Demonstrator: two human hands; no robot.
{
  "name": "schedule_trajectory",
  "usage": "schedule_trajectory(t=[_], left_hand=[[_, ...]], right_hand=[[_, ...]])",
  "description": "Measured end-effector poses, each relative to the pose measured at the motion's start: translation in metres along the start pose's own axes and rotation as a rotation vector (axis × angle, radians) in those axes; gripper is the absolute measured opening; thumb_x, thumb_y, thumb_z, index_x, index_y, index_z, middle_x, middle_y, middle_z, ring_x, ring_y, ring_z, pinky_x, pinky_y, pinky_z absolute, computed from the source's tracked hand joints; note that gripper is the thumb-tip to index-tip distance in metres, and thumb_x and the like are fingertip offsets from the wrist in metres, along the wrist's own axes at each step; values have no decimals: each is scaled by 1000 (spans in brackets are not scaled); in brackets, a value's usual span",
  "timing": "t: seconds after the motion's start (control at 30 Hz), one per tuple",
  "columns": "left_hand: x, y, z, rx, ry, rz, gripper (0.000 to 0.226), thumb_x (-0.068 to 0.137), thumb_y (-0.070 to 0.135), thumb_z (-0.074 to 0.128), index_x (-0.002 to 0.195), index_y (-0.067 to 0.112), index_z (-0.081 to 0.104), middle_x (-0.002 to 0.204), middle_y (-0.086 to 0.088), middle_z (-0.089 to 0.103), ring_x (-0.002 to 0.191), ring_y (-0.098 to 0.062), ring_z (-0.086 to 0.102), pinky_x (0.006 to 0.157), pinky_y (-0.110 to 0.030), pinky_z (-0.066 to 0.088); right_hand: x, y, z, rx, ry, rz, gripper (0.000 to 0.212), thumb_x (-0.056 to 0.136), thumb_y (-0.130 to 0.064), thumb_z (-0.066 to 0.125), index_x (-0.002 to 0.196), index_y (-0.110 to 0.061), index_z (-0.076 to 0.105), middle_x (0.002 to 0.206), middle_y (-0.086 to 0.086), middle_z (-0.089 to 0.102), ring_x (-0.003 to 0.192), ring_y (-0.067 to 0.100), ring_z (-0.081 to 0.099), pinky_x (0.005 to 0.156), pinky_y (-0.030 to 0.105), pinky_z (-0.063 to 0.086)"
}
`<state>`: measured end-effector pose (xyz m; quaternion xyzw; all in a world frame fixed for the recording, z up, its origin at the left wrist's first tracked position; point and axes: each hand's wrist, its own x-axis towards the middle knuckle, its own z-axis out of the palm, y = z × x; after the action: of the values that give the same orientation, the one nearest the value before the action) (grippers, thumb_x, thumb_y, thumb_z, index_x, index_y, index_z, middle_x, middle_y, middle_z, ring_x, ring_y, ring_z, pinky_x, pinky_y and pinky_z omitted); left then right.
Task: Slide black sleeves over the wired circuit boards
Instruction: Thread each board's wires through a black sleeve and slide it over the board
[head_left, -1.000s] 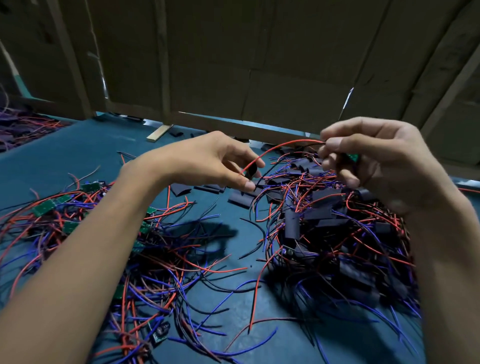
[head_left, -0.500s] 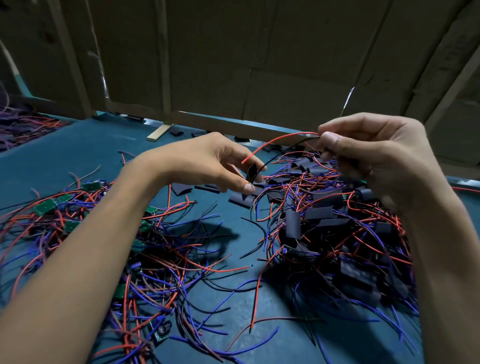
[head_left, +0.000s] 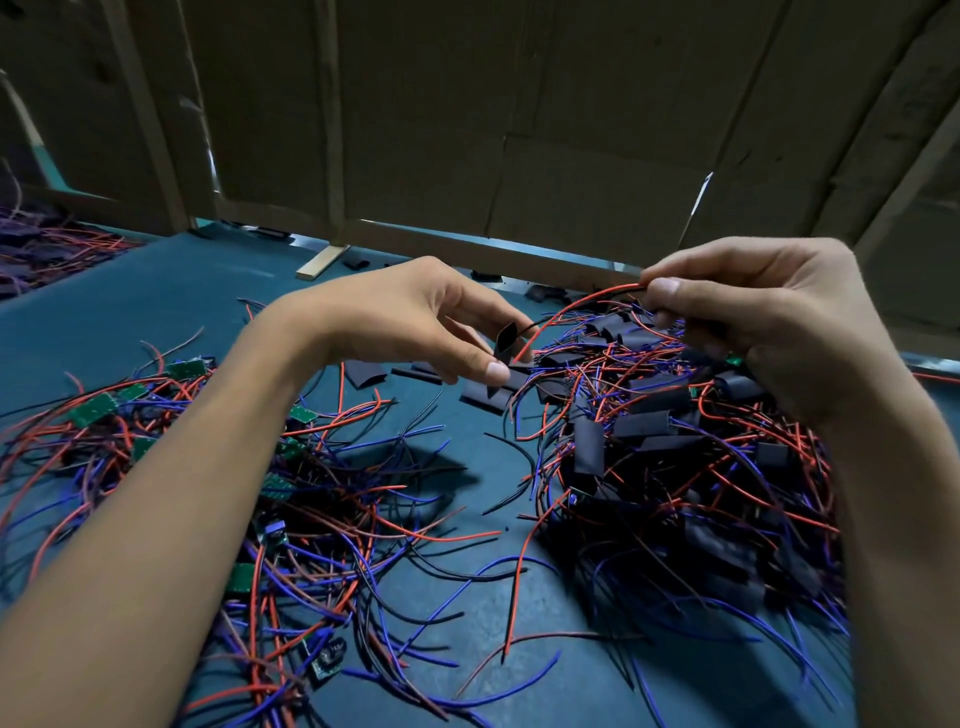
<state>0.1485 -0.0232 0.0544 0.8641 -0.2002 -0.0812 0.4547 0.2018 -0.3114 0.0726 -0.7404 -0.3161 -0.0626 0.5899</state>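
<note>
A short black tubular sleeve (head_left: 505, 340) is pinched by the curled fingers of the left hand (head_left: 415, 317) above the middle of the teal surface (head_left: 130, 312). Thin red and black wires (head_left: 587, 304) are pinched by the right hand (head_left: 769, 322), their ends meeting the sleeve's mouth.

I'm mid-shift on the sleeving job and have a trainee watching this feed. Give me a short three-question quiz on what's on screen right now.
1. True or false: the left hand pinches a black sleeve.
2. What does the right hand pinch? A) a loose green board B) the red wire and a black one beside it C) nothing
3. Which pile holds bare green boards: the left pile or the right pile?

Key: 1 true; 2 B; 3 the left pile; the right one is mostly sleeved pieces.
</note>
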Motion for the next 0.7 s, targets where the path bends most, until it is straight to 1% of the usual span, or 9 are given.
schedule_trajectory(t=[0.07,0.13,0.27,0.4,0.5,0.57,0.63,0.67,0.7], left_hand=[[-1,1,0,-4,10,4,50,78,25,78,127,23,68,114,6,75,111,-28,68,97,-57,50],[-1,2,1,1,12,0,50,77,25,78,126,22,68,113,6,75,111,-27,69,99,-59,48],[0,4,3,35,-5,-19,43,84,17,77,125,22,68,116,6,75,109,-21,70,102,-63,46],[2,6,4,64,-13,-23,41,86,15,77,125,23,68,116,7,74,108,-17,71,101,-63,46],[3,5,5,73,-25,-15,41,85,17,77,125,24,69,116,6,75,108,-19,71,101,-63,45],[4,4,5,77,-25,-7,40,86,20,77,124,23,69,115,7,75,107,-20,71,101,-64,46],[6,4,5,96,9,5,37,85,26,77,121,23,71,110,8,76,103,-22,72,98,-60,49],[8,4,6,118,41,17,34,85,30,77,119,24,72,106,8,77,100,-22,73,96,-54,53],[11,5,7,153,81,39,31,86,32,77,116,25,73,100,7,78,96,-21,74,91,-45,57]], right_hand=[[0,1,1,-9,18,-2,4,83,-14,78,86,-14,81,68,9,71,50,18,50,45,22,35],[1,2,3,-13,52,-14,7,85,-9,76,82,-13,80,66,7,71,46,11,51,41,18,36],[1,0,9,28,80,4,8,87,-5,75,81,-10,79,64,5,70,47,11,52,41,17,34],[0,-3,15,30,71,24,4,88,0,72,86,-1,75,61,1,68,43,6,52,40,15,36],[0,-4,16,-3,83,23,6,89,2,71,86,-1,75,60,2,68,42,6,50,40,15,36],[0,-5,14,-39,88,2,7,89,1,71,86,-4,75,60,2,67,42,7,49,41,16,36],[-1,-6,12,-105,63,-35,8,89,-3,74,87,-9,77,61,0,68,45,4,51,45,16,38],[-2,-7,13,-144,31,-59,7,88,-5,76,89,-11,78,61,-3,69,48,2,53,48,14,39],[-3,-8,16,-186,-10,-83,6,87,-7,77,90,-12,79,63,-5,70,51,0,56,51,12,41]])
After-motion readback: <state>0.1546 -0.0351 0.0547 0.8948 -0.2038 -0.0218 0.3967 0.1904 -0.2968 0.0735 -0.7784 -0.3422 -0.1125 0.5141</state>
